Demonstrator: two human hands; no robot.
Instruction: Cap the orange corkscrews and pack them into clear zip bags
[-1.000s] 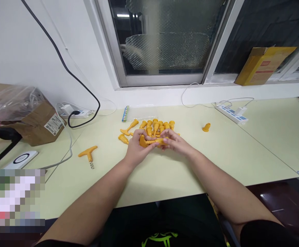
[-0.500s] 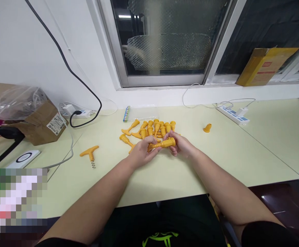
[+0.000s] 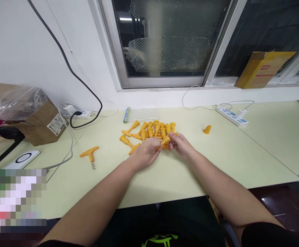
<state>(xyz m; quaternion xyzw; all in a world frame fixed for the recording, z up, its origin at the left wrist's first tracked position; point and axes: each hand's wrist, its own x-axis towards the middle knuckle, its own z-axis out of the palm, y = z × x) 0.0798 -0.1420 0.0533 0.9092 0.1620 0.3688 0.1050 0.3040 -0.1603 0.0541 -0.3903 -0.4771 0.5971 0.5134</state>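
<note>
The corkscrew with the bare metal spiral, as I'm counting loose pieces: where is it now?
In the head view, the corkscrew lies at left on the table, between the black-ringed white pad and the left hand.

To my left, a cardboard box (image 3: 42,120) is sitting near a power strip (image 3: 83,114), below a black cable (image 3: 69,67).

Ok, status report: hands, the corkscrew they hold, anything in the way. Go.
Left hand and right hand closed on one capped yellow corkscrew. More capped corkscrews crowded just beyond. Uncapped corkscrew off left, loose cap off right.
</note>
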